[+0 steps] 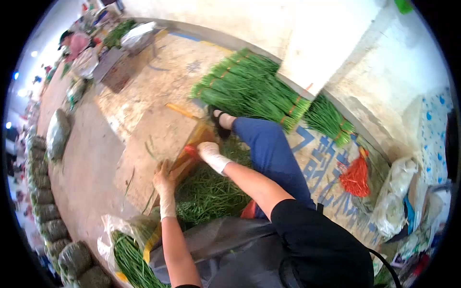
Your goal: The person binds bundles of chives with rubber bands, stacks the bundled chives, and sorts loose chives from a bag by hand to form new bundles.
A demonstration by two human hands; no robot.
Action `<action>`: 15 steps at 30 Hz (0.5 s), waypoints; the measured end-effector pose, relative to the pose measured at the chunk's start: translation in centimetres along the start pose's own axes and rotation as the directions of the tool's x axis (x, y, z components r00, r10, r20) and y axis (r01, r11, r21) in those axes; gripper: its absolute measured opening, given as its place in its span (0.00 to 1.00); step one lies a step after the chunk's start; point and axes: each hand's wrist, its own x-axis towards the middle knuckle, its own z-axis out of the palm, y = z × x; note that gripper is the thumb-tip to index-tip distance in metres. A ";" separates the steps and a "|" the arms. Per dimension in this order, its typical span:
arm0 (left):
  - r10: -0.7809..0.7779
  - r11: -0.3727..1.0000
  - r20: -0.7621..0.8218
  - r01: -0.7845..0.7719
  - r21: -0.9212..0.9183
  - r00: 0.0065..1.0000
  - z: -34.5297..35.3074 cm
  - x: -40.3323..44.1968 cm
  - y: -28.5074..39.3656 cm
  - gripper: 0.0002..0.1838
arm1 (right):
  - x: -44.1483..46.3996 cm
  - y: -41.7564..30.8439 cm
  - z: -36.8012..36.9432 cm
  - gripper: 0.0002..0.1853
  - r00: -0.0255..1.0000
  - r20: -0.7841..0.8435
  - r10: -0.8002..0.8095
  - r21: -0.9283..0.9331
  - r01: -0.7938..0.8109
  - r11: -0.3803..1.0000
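Observation:
My left hand (164,181), in a pale glove, rests at the near edge of a cardboard-covered box top (153,139); its fingers are bent and what they hold, if anything, cannot be made out. My right hand (209,152), also gloved, is closed at the box's right side, on a small red thing (191,151). Loose green stalks (211,197) lie in a heap below both hands, between the box and my legs. A few single stalks are scattered on the box top.
Bundled green stalks (254,86) lie along the wall. Red ties (356,176) hang at the right, near plastic bags (396,197). An open bag of stalks (129,254) stands lower left. Filled bags (48,211) line the far left. Another person (77,44) is at the upper left.

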 end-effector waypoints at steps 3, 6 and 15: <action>0.006 1.000 0.012 -0.006 0.015 1.000 0.5 0.3 -0.4 0.25 | 0.1 0.0 -0.6 0.10 0.999 0.006 0.033 -0.056 -0.032 0.998; 0.043 0.997 -0.007 -0.043 0.066 0.999 0.7 0.3 -1.2 0.26 | -0.4 -0.6 -2.9 0.10 0.998 -0.060 -0.012 -0.100 0.006 0.995; 0.017 0.992 -0.005 -0.016 0.127 1.000 0.9 0.0 -0.6 0.28 | -2.3 -1.6 -12.8 0.08 0.990 0.082 -0.113 -0.160 0.125 0.979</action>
